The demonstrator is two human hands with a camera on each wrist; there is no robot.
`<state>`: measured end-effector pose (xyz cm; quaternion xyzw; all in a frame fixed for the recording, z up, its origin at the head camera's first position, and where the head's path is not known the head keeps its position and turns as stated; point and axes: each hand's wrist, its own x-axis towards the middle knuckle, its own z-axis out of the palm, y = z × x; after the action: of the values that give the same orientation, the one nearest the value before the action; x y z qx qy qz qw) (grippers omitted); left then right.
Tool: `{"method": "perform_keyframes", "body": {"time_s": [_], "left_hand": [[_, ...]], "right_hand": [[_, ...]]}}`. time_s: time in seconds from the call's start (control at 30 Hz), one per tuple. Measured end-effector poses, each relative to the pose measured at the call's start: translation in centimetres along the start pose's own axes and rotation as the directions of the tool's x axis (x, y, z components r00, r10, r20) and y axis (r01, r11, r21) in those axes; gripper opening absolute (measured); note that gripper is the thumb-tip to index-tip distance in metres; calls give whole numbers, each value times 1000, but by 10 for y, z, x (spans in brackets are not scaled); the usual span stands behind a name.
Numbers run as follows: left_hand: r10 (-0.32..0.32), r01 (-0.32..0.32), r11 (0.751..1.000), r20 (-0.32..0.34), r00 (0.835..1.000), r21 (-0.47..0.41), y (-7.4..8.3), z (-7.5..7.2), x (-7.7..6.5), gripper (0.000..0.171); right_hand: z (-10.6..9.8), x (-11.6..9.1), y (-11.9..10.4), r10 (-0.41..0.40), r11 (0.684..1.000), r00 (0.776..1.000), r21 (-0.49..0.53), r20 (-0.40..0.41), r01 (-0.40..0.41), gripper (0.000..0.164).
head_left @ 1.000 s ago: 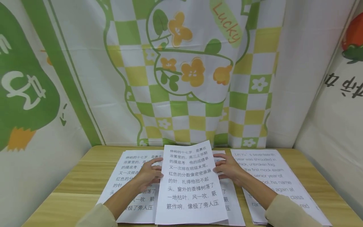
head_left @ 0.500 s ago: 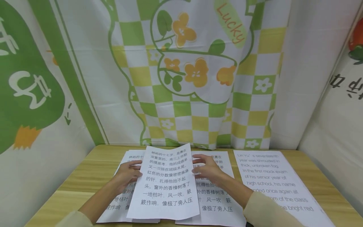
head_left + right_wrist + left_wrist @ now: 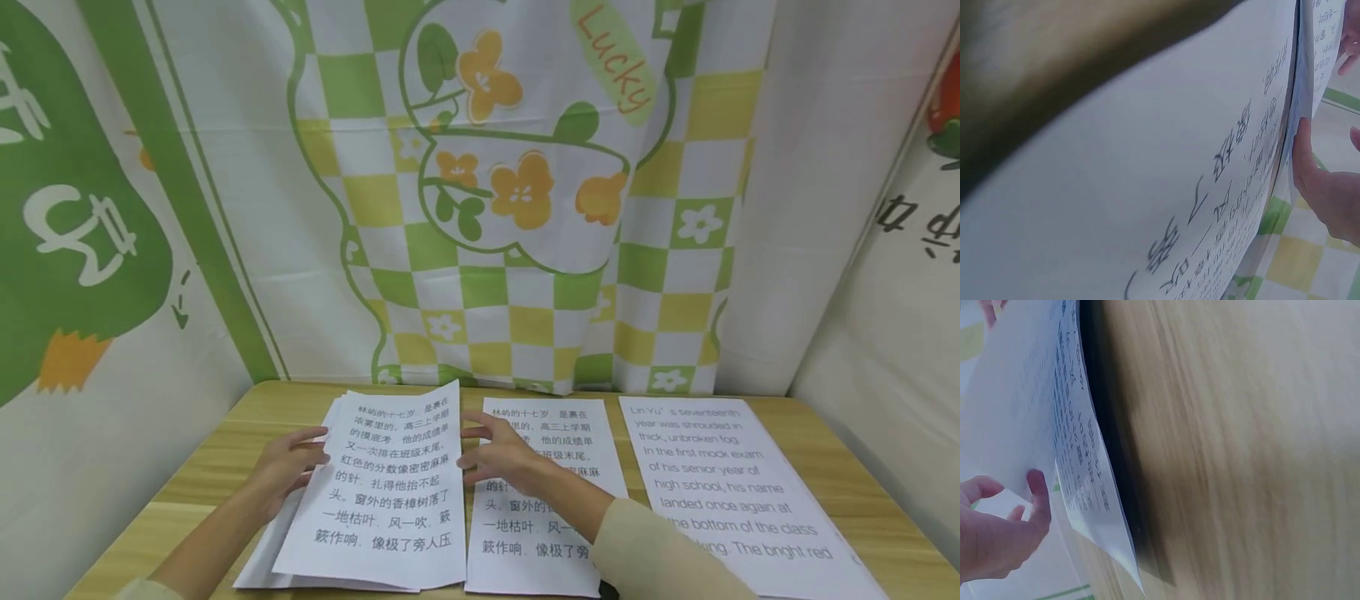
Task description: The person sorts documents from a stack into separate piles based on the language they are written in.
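A sheet of paper (image 3: 382,492) printed with Chinese text is held up, tilted, over the left paper stack (image 3: 258,554), covering most of it. At its left edge my left hand (image 3: 288,467) grips the sheet; in the left wrist view the fingers of the left hand (image 3: 1007,534) curl at its border. My right hand (image 3: 502,454) holds the opposite edge, above the middle paper stack (image 3: 536,529). In the right wrist view, one finger of the right hand (image 3: 1332,197) lies along the sheet's edge.
An English-printed paper stack (image 3: 720,487) lies on the right of the wooden table (image 3: 187,487). A small black object (image 3: 607,590) peeks out by the right sleeve (image 3: 660,554). Behind the table hangs a patterned curtain (image 3: 487,325).
Both hands have carried the sheet leftward, from between the left and middle stacks to above the left one. The middle and right stacks are now more exposed.
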<state>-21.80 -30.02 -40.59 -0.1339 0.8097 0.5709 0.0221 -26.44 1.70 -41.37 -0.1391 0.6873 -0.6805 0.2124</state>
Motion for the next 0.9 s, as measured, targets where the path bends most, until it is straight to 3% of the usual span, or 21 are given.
{"method": "perform_keyframes", "body": {"time_s": [0.3,0.67,0.8,0.9], "left_hand": [[-16,19,997,-53,998,68,-3,-13,-4,64],[-47,51,994,-42,998,98,-6,-16,0,67],[-17,24,991,-51,999,130,-3,-13,0,65],[37,-29,986,-48,998,161,3,-3,-2,60]], "right_hand": [[16,9,5,37,999,999,-23,8,-37,86],[18,9,1,65,997,998,-46,21,-64,86],[13,3,-3,43,997,999,-60,28,-41,84],[2,-5,-6,12,986,1000,-168,16,-9,79]]}}
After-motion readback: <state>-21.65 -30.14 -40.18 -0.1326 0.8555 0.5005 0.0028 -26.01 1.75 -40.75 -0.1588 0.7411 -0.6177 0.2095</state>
